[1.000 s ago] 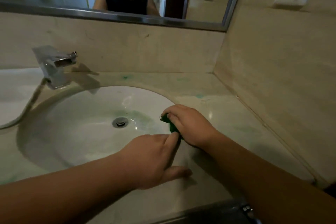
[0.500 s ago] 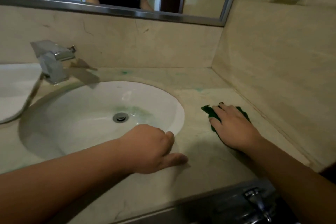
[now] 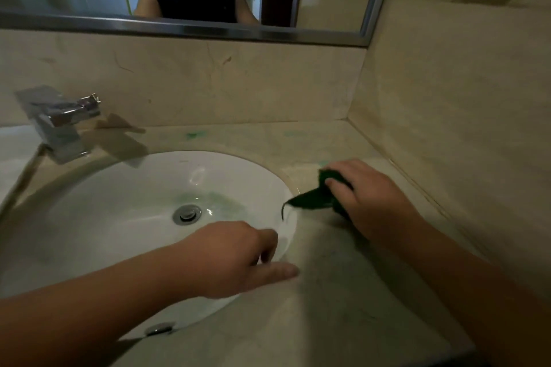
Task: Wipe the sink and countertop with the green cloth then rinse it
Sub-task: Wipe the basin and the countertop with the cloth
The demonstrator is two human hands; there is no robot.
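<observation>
My right hand grips the bunched green cloth on the beige stone worktop, and my fingers hide much of it. The cloth's long axis points left, with a thin tail drooping over the white sink rim. My left hand rests loosely open on the near rim.

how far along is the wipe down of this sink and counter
Done: nothing looks finished; green smears show in the sink by the drain and on the back countertop. In hand: the right hand holds the green cloth on the countertop beside the sink, one corner trailing over the rim; the left hand rests at the front rim. Left: those smears, then rinsing; no water runs from the faucet.
</observation>
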